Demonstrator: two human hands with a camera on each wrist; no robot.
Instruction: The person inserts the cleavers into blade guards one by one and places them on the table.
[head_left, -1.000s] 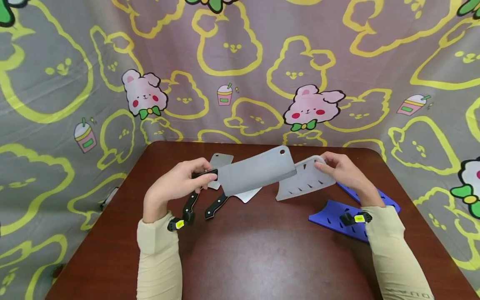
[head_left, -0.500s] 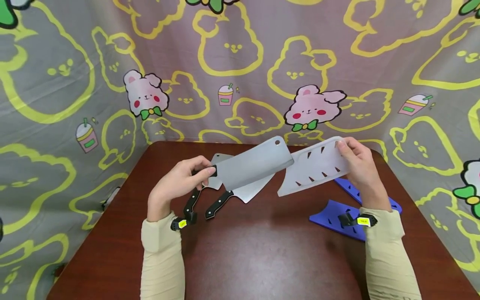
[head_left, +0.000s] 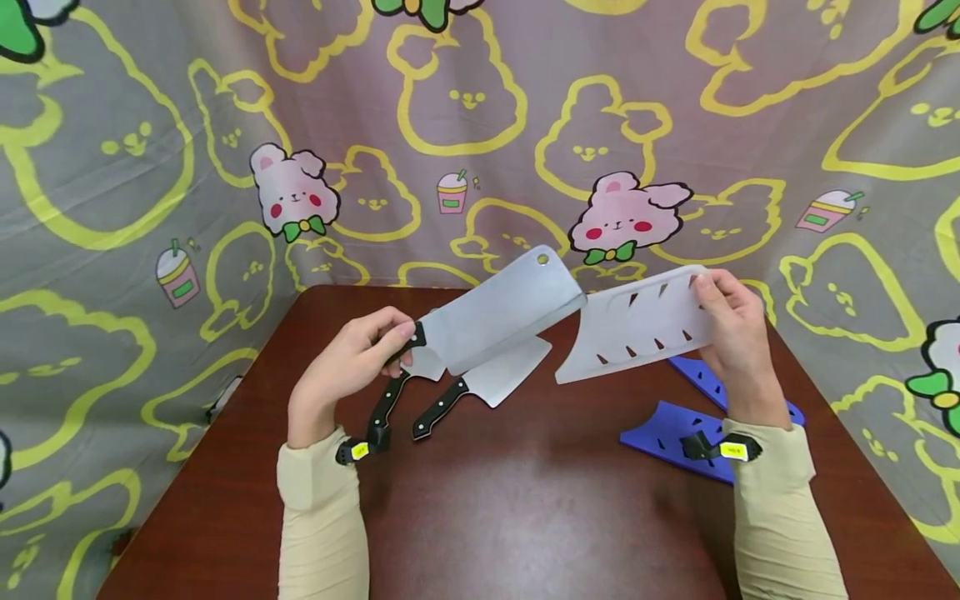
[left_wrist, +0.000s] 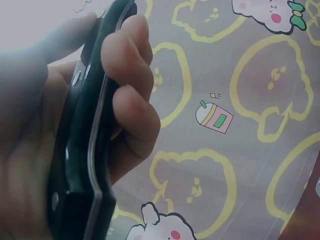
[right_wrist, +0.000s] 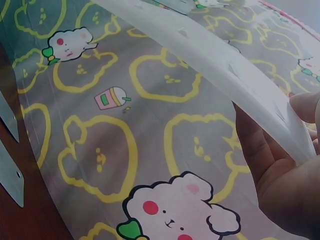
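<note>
My left hand (head_left: 356, 358) grips a cleaver (head_left: 502, 312) by its black riveted handle (left_wrist: 82, 145), with the broad blade raised over the table and angled up to the right. In my right hand (head_left: 738, 342), a white slotted blade guard (head_left: 637, 325) is pinched at its far end between thumb and fingers. The guard's curved open end sits right by the cleaver's tip, overlapping it in the head view. The right wrist view shows the guard (right_wrist: 225, 65) edge-on, thumb on one side and fingers on the other.
Two more black-handled knives lie on the brown table (head_left: 487, 500): one knife (head_left: 480, 383) under the raised cleaver, another knife (head_left: 390, 400) to its left. Two blue blade guards, a nearer guard (head_left: 675, 437) and a farther guard (head_left: 701, 379), lie at right. A patterned curtain (head_left: 480, 125) surrounds the table.
My right hand has drawn the white guard to the right and up, so more of the cleaver's blade shows. The cleaver's tip has risen and my left hand has shifted slightly left.
</note>
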